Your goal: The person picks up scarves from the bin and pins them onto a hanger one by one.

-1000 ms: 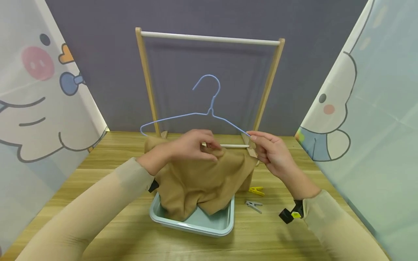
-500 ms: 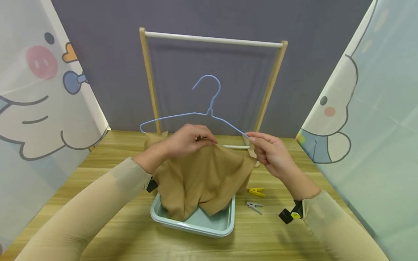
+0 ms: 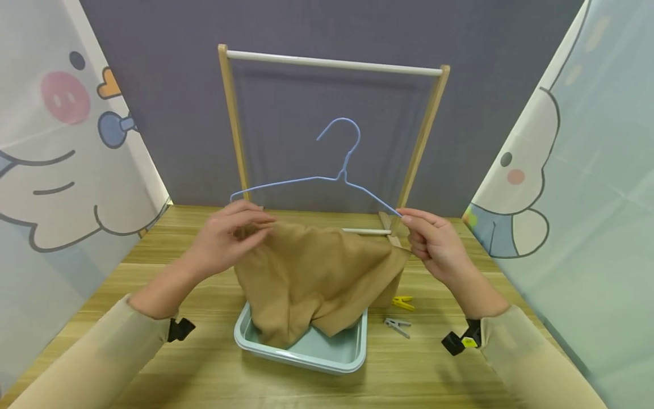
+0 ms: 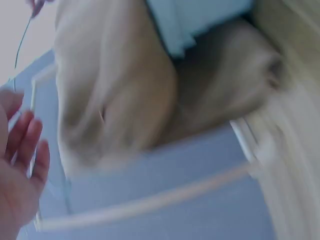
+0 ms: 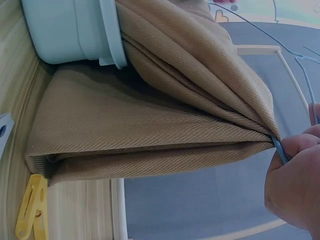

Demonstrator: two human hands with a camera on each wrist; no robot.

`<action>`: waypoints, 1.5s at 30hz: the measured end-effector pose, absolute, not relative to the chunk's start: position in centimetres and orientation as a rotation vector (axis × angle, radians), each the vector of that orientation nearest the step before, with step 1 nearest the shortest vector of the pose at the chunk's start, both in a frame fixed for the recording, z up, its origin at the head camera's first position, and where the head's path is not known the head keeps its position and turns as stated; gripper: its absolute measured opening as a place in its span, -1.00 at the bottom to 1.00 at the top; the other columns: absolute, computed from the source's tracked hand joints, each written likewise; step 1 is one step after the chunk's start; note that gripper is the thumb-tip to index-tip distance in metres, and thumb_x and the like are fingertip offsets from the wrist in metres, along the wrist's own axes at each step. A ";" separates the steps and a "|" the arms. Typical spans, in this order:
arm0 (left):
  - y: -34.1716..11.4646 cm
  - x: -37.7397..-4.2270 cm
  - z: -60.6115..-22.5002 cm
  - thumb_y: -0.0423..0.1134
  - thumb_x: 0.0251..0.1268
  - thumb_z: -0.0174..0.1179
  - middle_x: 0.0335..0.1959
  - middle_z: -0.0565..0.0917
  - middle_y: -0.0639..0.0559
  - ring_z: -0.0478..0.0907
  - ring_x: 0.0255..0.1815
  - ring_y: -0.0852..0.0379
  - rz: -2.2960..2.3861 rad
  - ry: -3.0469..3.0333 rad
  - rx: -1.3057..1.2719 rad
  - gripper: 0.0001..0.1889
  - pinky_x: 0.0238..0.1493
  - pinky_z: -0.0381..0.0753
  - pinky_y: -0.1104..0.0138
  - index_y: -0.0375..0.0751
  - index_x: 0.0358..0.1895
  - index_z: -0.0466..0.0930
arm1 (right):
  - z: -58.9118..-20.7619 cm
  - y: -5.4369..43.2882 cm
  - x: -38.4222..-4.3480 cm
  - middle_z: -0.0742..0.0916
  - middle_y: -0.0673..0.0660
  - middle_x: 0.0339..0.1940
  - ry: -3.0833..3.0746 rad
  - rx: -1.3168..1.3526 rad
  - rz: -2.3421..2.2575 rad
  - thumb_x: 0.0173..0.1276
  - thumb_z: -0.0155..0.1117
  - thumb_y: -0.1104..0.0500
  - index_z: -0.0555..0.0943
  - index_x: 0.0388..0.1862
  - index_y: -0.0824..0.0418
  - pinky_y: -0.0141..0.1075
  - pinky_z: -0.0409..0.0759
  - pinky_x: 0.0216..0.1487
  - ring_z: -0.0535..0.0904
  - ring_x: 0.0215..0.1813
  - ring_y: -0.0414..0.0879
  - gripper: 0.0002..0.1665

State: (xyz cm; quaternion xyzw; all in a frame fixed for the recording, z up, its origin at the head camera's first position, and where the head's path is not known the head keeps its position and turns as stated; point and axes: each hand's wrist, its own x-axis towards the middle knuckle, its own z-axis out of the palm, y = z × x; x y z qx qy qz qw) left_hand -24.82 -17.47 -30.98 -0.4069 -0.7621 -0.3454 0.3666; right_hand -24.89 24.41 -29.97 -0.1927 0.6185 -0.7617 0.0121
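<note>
A: Both arms reach forward here, left arm [image 3: 87, 355] and right arm [image 3: 541, 360] slanting in toward each other!
B: And the left hand [image 3: 219, 238]?
A: Back of it uppermost, fingers [image 3: 250, 217] loosely bent and pointing inward, a gap between them and the thumb [image 3: 255, 241].
B: Now the right hand [image 3: 434, 244]: a neat pinch, thumb meeting forefinger, remaining fingers curled toward the palm! Hands well apart, nearly level.

A yellow peg [image 3: 398, 301] and grey peg [image 3: 392, 323] lie on the table [image 3: 179, 375].
</note>
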 end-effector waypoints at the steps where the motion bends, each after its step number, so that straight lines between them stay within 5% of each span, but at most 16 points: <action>1: -18.4 -24.3 -31.3 -0.61 0.20 0.51 -0.17 0.78 -0.07 0.61 -0.24 0.28 -0.932 -1.991 -0.940 -0.69 -0.25 0.58 0.56 -0.31 -0.01 0.83 | -30.0 24.5 -24.9 0.25 -0.07 -0.68 1.920 -0.599 -2.381 0.74 0.09 0.33 0.88 -0.01 -0.09 -0.19 -0.27 -0.52 -0.13 -0.59 -0.06 -0.54; 7: -21.3 -22.4 -33.7 -0.37 0.59 0.31 0.07 0.78 -0.22 0.61 -0.04 0.56 -1.222 -2.299 -0.558 -0.61 -0.03 0.59 0.60 -0.37 0.33 0.44 | -30.5 24.8 -25.0 0.21 -0.05 -0.67 1.888 -0.578 -2.439 0.75 0.08 0.32 0.89 -0.03 -0.08 -0.19 -0.27 -0.52 -0.14 -0.58 -0.07 -0.54; 11: -20.7 -22.0 -35.0 -0.37 0.61 0.30 0.14 0.75 -0.27 0.72 0.07 0.29 -1.339 -2.397 -0.684 -0.46 0.03 0.70 0.50 -0.22 0.52 0.32 | -30.7 24.8 -25.0 0.18 -0.02 -0.66 1.896 -0.575 -2.456 0.75 0.09 0.30 0.89 -0.04 -0.08 -0.19 -0.26 -0.53 -0.13 -0.58 -0.07 -0.55; 15: -19.0 -21.6 -35.2 -0.49 0.57 0.29 0.12 0.58 -0.29 0.78 -0.08 0.11 -1.526 -2.349 -0.792 -0.39 -0.18 0.82 0.33 -0.20 0.57 0.33 | -30.8 24.7 -25.0 0.18 -0.01 -0.66 1.913 -0.581 -2.455 0.76 0.09 0.30 0.89 -0.03 -0.08 -0.17 -0.26 -0.53 -0.14 -0.59 -0.06 -0.55; 19: -18.0 -21.4 -35.0 -0.47 0.59 0.26 0.09 0.54 -0.34 0.72 -0.34 0.20 -1.623 -2.337 -0.704 -0.45 -0.40 0.77 0.29 -0.21 0.54 0.39 | -30.9 24.7 -24.9 0.20 -0.02 -0.67 1.923 -0.570 -2.459 0.76 0.07 0.31 0.89 -0.03 -0.08 -0.17 -0.25 -0.53 -0.14 -0.58 -0.06 -0.53; 27: -18.4 -21.4 -34.4 -0.37 0.65 0.24 -0.29 0.60 -0.07 0.51 -0.45 0.28 -1.607 -2.373 -0.523 -0.69 -0.48 0.58 0.38 -0.22 0.34 0.62 | -30.8 24.6 -24.9 0.32 -0.12 -0.70 1.937 -0.554 -2.429 0.73 0.13 0.32 0.89 -0.02 -0.06 -0.20 -0.21 -0.51 -0.11 -0.57 -0.06 -0.58; 33: -18.0 -22.1 -32.0 -0.45 0.66 0.14 0.18 0.70 0.06 0.69 -0.26 0.30 -1.679 -2.215 -0.570 -0.68 -0.33 0.74 0.40 -0.38 0.34 0.59 | -30.9 24.3 -25.0 0.33 -0.13 -0.70 1.966 -0.545 -2.362 0.73 0.14 0.29 0.88 -0.02 -0.09 -0.19 -0.20 -0.51 -0.09 -0.59 -0.08 -0.59; 38: -17.6 -23.0 -30.3 -0.39 0.67 0.15 0.05 0.75 0.22 0.70 -0.25 0.31 -1.704 -2.173 -0.539 -0.67 -0.28 0.74 0.43 -0.29 0.36 0.61 | -31.2 24.1 -24.9 0.30 -0.12 -0.69 1.960 -0.560 -2.315 0.74 0.10 0.29 0.87 -0.03 -0.12 -0.19 -0.21 -0.52 -0.10 -0.59 -0.08 -0.56; 45: -18.1 -23.3 -30.7 -0.29 0.65 0.21 0.15 0.74 -0.03 0.62 -0.24 0.32 -1.566 -2.313 -0.437 -0.72 -0.24 0.66 0.47 -0.16 0.28 0.70 | -31.3 24.0 -24.8 0.22 -0.08 -0.68 1.919 -0.553 -2.348 0.75 0.04 0.32 0.87 -0.04 -0.13 -0.21 -0.25 -0.53 -0.13 -0.59 -0.09 -0.50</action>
